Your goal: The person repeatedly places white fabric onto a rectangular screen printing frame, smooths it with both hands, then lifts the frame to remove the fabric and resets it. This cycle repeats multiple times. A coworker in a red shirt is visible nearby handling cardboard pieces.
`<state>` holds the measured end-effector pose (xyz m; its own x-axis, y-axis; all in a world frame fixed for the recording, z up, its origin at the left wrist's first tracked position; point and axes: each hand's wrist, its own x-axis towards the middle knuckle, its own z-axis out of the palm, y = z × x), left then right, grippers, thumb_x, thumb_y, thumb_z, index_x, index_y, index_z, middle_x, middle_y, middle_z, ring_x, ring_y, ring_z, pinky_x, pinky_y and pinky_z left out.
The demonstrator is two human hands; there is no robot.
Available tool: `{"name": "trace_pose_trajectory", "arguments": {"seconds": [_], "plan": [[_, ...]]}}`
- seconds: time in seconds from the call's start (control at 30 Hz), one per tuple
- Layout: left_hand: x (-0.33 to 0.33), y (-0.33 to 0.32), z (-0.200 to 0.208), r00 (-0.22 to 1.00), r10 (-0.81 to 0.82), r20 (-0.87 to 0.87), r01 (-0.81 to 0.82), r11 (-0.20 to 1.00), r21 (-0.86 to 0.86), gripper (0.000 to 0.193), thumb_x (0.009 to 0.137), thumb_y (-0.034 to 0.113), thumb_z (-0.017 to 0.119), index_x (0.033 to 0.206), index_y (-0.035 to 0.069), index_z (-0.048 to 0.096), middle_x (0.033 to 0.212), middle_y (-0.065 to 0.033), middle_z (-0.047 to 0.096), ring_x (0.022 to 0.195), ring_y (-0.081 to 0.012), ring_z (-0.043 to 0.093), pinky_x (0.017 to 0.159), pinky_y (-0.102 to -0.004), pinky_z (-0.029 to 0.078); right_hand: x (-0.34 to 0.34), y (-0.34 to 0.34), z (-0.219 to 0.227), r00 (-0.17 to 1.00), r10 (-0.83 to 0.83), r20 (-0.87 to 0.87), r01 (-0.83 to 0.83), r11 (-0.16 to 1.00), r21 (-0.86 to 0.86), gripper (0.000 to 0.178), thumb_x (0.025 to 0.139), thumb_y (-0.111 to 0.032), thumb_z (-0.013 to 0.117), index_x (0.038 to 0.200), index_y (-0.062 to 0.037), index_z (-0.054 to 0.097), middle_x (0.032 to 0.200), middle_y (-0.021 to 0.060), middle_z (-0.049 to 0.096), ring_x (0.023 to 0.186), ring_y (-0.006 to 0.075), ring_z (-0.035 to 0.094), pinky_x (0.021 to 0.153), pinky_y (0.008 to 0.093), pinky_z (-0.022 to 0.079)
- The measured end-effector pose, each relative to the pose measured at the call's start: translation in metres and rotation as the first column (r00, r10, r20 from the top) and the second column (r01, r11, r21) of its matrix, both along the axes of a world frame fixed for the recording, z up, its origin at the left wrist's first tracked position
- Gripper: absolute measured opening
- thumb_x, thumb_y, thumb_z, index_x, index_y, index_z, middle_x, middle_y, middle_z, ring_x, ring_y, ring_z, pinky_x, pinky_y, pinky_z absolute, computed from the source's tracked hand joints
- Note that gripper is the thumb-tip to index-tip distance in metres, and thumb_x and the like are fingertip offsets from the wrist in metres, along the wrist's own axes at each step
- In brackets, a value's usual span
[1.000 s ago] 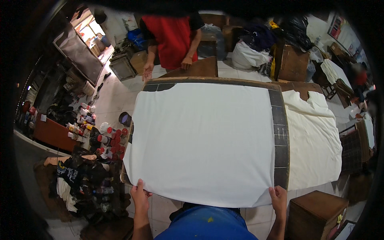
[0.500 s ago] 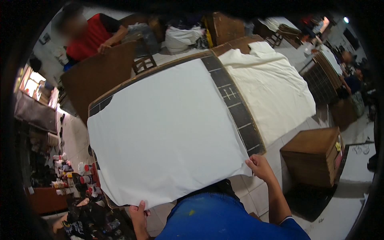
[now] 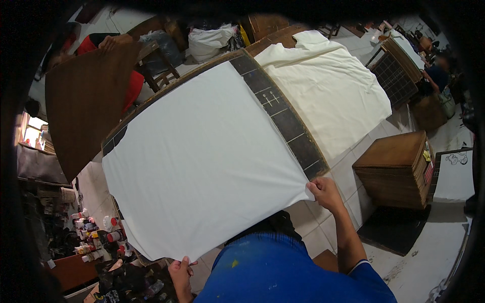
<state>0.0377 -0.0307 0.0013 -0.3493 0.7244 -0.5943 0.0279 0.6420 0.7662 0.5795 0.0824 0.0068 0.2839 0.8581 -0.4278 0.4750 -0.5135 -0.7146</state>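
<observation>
A large white cloth (image 3: 202, 156), smooth over most of its face, lies stretched over a dark board (image 3: 275, 108) marked with pale grid lines. At its near right corner my right hand (image 3: 326, 193) pinches the hem, and creases fan out from that grip. My left hand (image 3: 181, 275) grips the near left edge between thumb and fingers. The board shows along the far edge and the right side; the cloth hides the rest of it.
A cream shirt (image 3: 328, 91) lies on another board beyond the right side. Stacked brown boards (image 3: 391, 166) stand on the tiled floor at right. Several bottles (image 3: 96, 237) cluster at left. Across from me, a person's hand (image 3: 113, 43) holds a brown panel (image 3: 83, 101).
My right hand has pulled the cloth's corner tighter, and creases now run from it. The person opposite has tilted and shifted the brown panel left, bending behind it. The view has shifted slightly.
</observation>
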Motion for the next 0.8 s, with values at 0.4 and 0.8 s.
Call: {"name": "trace_pose_trajectory", "arguments": {"seconds": [0.4, 0.8], "plan": [[0.018, 0.029, 0.051, 0.888, -0.441, -0.131, 0.406, 0.885, -0.229, 0.035, 0.102, 0.026, 0.072, 0.094, -0.008, 0.070, 0.075, -0.0140, 0.074, 0.058, -0.0133, 0.066, 0.051, -0.0267, 0.051, -0.087, 0.012, 0.005, 0.970, 0.189, 0.154, -0.243, 0.801, 0.547, 0.021, 0.094, -0.004, 0.066, 0.115, -0.0028, 0.068, 0.115, 0.0196, 0.071, 0.106, 0.0342, 0.070, 0.090, 0.0467, 0.056], [0.079, 0.087, 0.049, 0.814, -0.381, -0.438, 0.516, 0.821, 0.245, 0.024, 0.099, 0.017, 0.073, 0.113, -0.004, 0.072, 0.087, -0.0075, 0.071, 0.076, -0.0117, 0.063, 0.067, -0.0278, 0.052, -0.043, 0.085, -0.027, 0.730, 0.163, 0.663, -0.453, 0.842, 0.292, 0.071, 0.099, -0.035, 0.068, 0.158, -0.0032, 0.043, 0.167, 0.0230, 0.035, 0.157, 0.0446, 0.028, 0.127, 0.0603, 0.021]]}}
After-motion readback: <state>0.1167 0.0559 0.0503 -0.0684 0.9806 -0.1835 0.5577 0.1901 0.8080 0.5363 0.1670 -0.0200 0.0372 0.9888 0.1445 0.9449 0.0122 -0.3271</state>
